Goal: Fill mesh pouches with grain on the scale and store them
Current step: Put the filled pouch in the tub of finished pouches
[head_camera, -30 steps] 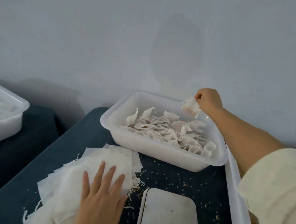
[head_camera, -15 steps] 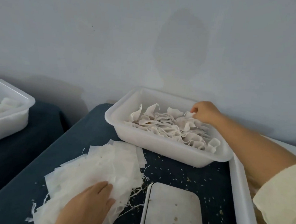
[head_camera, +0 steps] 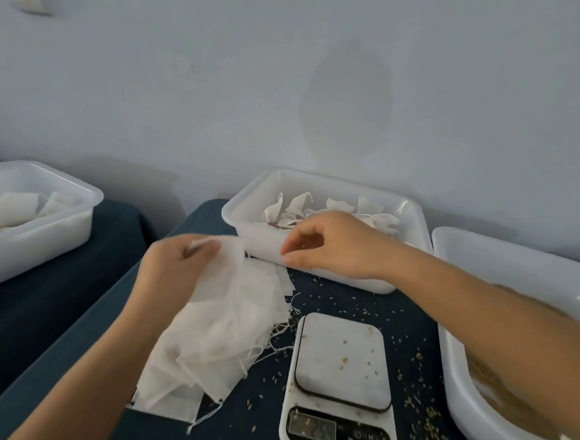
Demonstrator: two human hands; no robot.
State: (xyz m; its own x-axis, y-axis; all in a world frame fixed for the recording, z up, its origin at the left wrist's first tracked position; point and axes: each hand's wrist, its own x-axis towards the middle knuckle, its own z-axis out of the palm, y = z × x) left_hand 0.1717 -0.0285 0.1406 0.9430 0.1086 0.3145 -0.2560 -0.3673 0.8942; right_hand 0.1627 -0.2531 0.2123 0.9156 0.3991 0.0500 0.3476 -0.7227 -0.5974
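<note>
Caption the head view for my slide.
Left hand lifts an empty pouch beside the scale.

Three white plastic tubs: one at far left [head_camera: 41, 223], one far centre [head_camera: 323, 266], one at the right [head_camera: 505, 255]. One scale [head_camera: 340, 388] near centre. One heap of empty mesh pouches [head_camera: 218, 338], too overlapped to count. Two hands: left hand [head_camera: 172, 266], right hand [head_camera: 334, 247]. Loose grains [head_camera: 423, 356] scattered on the table [head_camera: 69, 307], past counting.
</note>
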